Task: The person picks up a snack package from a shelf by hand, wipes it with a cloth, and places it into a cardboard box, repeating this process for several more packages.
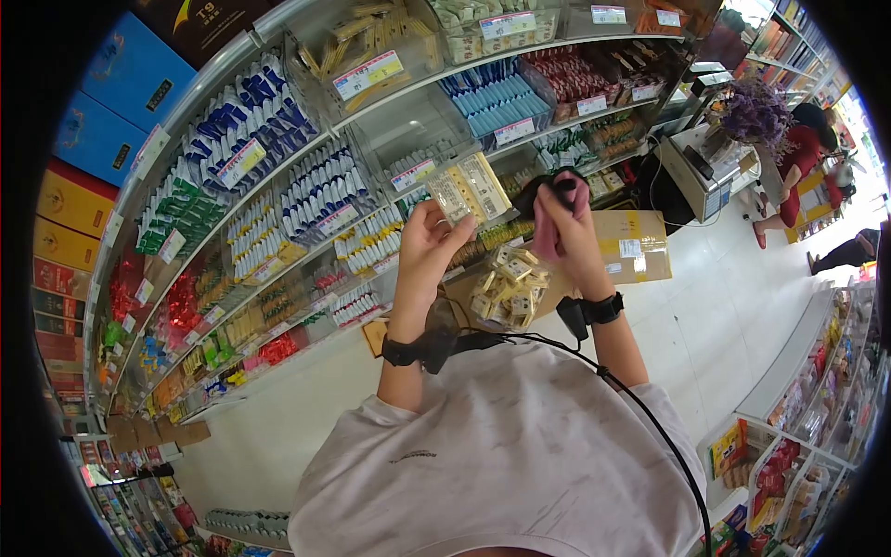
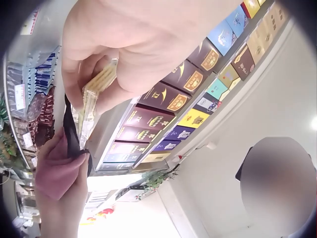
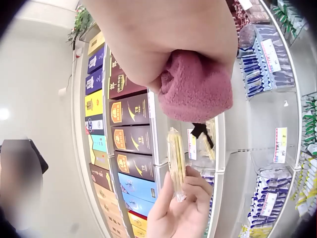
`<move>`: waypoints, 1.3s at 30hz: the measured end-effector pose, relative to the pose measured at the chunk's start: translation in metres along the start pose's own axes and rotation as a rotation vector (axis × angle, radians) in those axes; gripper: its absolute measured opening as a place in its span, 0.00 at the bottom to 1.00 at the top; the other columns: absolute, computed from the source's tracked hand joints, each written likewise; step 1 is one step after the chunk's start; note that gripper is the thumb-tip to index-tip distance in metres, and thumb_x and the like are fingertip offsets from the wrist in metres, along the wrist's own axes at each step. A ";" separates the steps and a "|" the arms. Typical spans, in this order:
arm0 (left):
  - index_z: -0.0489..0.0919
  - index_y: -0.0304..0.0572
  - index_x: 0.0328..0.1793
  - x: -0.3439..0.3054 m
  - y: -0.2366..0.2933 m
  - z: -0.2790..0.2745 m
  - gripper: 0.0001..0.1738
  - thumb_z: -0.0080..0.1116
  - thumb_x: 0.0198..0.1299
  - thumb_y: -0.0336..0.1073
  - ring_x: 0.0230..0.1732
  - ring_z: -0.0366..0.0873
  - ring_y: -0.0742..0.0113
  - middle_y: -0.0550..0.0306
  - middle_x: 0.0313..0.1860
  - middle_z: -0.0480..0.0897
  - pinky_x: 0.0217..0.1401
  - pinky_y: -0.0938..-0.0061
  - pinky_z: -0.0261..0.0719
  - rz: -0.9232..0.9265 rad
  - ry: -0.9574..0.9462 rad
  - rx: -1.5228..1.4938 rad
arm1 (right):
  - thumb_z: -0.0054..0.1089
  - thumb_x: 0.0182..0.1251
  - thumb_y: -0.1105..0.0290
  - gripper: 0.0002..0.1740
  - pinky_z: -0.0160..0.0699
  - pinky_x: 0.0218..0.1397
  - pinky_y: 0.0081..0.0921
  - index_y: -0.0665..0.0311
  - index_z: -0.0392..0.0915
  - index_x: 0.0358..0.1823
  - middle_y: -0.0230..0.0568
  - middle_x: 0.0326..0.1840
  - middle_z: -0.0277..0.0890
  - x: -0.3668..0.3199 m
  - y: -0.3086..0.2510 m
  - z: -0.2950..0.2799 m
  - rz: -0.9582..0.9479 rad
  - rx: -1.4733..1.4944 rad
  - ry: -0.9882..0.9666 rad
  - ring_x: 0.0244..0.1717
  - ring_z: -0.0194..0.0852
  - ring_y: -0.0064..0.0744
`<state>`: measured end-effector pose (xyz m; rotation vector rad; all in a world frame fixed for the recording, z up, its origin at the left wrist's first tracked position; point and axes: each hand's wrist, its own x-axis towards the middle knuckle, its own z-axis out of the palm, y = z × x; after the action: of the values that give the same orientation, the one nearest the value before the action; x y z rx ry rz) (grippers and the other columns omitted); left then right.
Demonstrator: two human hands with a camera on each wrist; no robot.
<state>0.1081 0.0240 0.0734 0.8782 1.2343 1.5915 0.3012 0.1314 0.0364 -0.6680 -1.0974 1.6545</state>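
Note:
My left hand (image 1: 425,249) grips a flat, clear-wrapped packet of pale yellow snack pieces (image 1: 469,188) by its lower edge, thumb on one face. Seen edge-on in the right wrist view, the packet (image 3: 177,166) stands upright in the fingers. My right hand (image 1: 577,243) clutches a bunched pink cloth (image 1: 548,230) with a black piece (image 1: 531,197) at its upper end, just right of the packet. In the left wrist view the black piece overlaps the packet's end. Below the hands is a heap of similar yellow packets (image 1: 509,286), close in front of the shirt.
Curved shelves with clear bins of wrapped snacks (image 1: 334,190) fill the front and left. A clear bin (image 1: 408,125) behind the packet is sparsely filled. An open cardboard box (image 1: 640,243) stands at right, near a counter (image 1: 691,176). Another person (image 1: 806,153) is farther right.

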 end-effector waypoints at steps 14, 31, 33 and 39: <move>0.72 0.33 0.64 0.020 -0.002 -0.086 0.25 0.70 0.64 0.25 0.58 0.82 0.67 0.51 0.59 0.82 0.60 0.71 0.84 0.011 -0.161 -0.115 | 0.63 0.77 0.65 0.10 0.66 0.40 0.17 0.59 0.75 0.52 0.23 0.38 0.73 0.021 0.015 0.114 0.102 -0.061 -0.041 0.39 0.68 0.12; 0.67 0.32 0.76 0.039 -0.011 -0.073 0.42 0.76 0.60 0.35 0.58 0.81 0.62 0.45 0.65 0.77 0.57 0.67 0.86 0.255 -0.021 0.317 | 0.68 0.71 0.73 0.15 0.71 0.29 0.17 0.67 0.71 0.51 0.27 0.29 0.76 0.027 0.030 0.107 -0.105 -0.408 -0.022 0.28 0.71 0.14; 0.67 0.31 0.77 0.043 -0.021 -0.061 0.42 0.76 0.60 0.38 0.58 0.82 0.61 0.44 0.65 0.78 0.55 0.69 0.86 0.210 0.020 0.216 | 0.65 0.73 0.73 0.15 0.72 0.30 0.18 0.67 0.70 0.54 0.28 0.32 0.77 0.019 0.022 0.105 -0.009 -0.419 -0.112 0.30 0.72 0.14; 0.73 0.30 0.69 0.050 -0.008 -0.024 0.41 0.80 0.56 0.45 0.52 0.83 0.67 0.48 0.55 0.83 0.47 0.74 0.85 0.154 -0.019 0.327 | 0.54 0.82 0.56 0.25 0.74 0.57 0.23 0.66 0.66 0.69 0.30 0.53 0.75 0.017 0.031 0.061 0.155 -0.217 -0.241 0.53 0.70 0.16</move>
<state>0.0713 0.0642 0.0602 1.2159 1.4684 1.5181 0.2313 0.1240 0.0365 -0.7198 -1.4442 1.7977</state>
